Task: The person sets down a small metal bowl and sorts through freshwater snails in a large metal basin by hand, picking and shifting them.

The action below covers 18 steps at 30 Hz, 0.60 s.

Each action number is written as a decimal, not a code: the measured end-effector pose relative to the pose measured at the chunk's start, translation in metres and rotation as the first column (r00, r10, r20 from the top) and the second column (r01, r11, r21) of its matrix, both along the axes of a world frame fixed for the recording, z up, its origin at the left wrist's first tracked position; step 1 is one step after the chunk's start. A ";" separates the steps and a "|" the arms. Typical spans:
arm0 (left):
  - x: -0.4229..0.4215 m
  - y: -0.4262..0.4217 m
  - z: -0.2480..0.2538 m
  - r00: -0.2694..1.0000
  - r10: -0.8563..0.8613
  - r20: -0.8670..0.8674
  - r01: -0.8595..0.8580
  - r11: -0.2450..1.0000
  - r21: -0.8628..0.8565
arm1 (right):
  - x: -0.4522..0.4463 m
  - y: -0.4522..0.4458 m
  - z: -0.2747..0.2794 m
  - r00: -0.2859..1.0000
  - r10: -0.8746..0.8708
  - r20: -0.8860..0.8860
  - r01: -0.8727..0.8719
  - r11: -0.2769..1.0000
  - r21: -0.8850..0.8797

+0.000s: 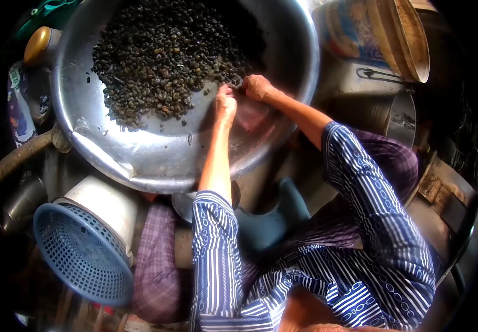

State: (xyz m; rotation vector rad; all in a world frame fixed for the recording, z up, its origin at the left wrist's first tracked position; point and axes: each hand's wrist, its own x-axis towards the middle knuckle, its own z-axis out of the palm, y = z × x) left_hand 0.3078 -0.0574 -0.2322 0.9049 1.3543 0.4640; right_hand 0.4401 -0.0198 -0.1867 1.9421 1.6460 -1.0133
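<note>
Dim, crowded floor (260,176) around a wide metal basin (76,72), with strong light on its lower left wall. Inside, a broad dark heap of shells (161,66), spread from the far side down toward the near left, with a few loose bits strewn along its edge. Heap ahead and to the left of both hands, near right fringe just beside the fingers; no long axis clear among so many rounded bits. Left hand (225,105) nearer to the bulk, right hand (256,87) close by at the same fringe. Fingers of both curled inward, nearly closed; too small and blurred to tell of anything held. Outside, to the left, a blue basket (84,252) tilted against a white bucket (106,199); to the right, a stained bucket (355,30) and a metal pail (403,122), contents impossible to make out.
</note>
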 end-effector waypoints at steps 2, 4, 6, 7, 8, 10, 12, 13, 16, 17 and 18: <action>-0.013 0.004 0.005 0.985 0.164 0.057 -0.163 0.986 -0.024 | -0.001 -0.002 0.004 0.999 -0.044 0.012 0.043 0.999 0.033; -0.023 0.008 0.007 0.949 0.239 0.206 -0.198 0.960 -0.200 | -0.003 0.000 0.007 0.997 -0.075 0.020 0.074 0.997 0.029; -0.019 0.008 -0.002 0.965 0.191 0.179 -0.177 0.980 -0.088 | -0.006 0.001 0.013 0.988 -0.154 0.011 0.153 0.986 0.067; -0.017 0.010 0.000 0.978 0.144 0.148 -0.148 0.989 0.020 | -0.005 0.002 0.011 0.988 -0.152 0.011 0.151 0.986 0.069; -0.015 0.013 0.001 0.978 0.144 0.149 -0.149 0.989 0.021 | -0.004 0.001 0.010 0.991 -0.133 -0.020 0.134 0.988 0.076; -0.008 0.017 0.003 1.000 -0.002 -0.003 0.003 0.928 0.372 | -0.006 0.000 0.011 0.993 -0.113 -0.046 0.116 0.990 0.077; -0.002 0.017 0.008 0.992 -0.010 -0.127 0.073 0.858 0.509 | -0.010 -0.002 0.020 0.992 -0.126 0.001 0.126 0.991 0.040; -0.002 0.016 0.007 0.986 -0.055 -0.160 0.136 0.823 0.551 | -0.011 -0.002 0.024 0.992 -0.126 0.003 0.126 0.991 0.039; -0.001 0.012 0.011 0.973 -0.114 -0.202 0.212 0.793 0.571 | -0.016 -0.002 0.035 0.988 -0.148 0.048 0.145 0.987 0.062; -0.001 0.010 0.012 0.966 -0.139 -0.216 0.238 0.802 0.548 | -0.015 -0.002 0.034 0.996 -0.083 0.028 0.082 0.996 0.032; -0.001 0.008 0.013 0.959 -0.162 -0.233 0.264 0.811 0.522 | -0.016 -0.002 0.032 1.000 -0.015 0.001 0.015 1.000 0.002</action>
